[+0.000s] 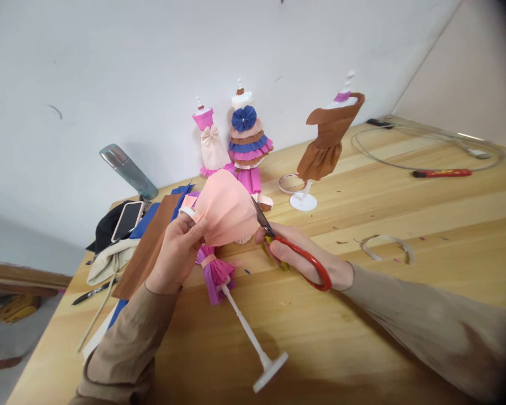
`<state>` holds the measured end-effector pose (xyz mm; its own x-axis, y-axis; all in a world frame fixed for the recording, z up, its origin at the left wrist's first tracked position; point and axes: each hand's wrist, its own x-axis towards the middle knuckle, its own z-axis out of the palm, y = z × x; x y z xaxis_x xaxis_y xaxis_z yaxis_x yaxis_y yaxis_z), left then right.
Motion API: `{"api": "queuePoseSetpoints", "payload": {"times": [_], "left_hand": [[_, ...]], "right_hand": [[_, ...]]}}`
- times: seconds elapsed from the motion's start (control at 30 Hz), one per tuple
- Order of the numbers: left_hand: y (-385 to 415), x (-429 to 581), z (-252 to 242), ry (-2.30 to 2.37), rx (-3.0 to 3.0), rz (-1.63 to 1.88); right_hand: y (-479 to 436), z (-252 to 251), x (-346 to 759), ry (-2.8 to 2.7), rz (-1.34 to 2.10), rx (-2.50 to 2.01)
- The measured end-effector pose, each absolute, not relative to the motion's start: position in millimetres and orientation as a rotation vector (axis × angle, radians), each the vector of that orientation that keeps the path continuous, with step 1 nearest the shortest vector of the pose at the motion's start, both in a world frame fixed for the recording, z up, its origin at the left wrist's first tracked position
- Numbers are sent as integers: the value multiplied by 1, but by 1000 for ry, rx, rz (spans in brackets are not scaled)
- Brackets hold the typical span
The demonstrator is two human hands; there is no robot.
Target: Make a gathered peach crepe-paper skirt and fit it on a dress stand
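The left hand (172,247) pinches a peach crepe sheet (225,211) left of centre — the right hand (299,242) grips red-handled scissors (269,229), blades at the sheet's right edge. Below, a magenta-skirted miniature mannequin (220,271) tilts, base nearest; three dressed mannequins (247,138) stand far.

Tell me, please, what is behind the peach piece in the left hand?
Beyond the upper edge of the peach piece, a cream skirt and a ruffled dress show. Whatever lies directly behind the piece is covered, so it cannot be seen.
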<state>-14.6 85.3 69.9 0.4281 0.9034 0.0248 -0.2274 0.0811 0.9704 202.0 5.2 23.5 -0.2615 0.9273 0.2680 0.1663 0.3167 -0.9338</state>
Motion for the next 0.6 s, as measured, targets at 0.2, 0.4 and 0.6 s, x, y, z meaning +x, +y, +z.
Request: {"api": "queuePoseSetpoints", "payload": {"times": [0.2,0.4,0.6], "left_hand": [[85,-15,69,736,1214,964],[84,-16,68,752,1211,965],[85,-15,69,745,1214,969]], "right_hand": [[5,23,202,-1630,1068,-1009],[4,24,201,-1618,1079,-983],[4,26,200,-1603,1053,-967]]}}
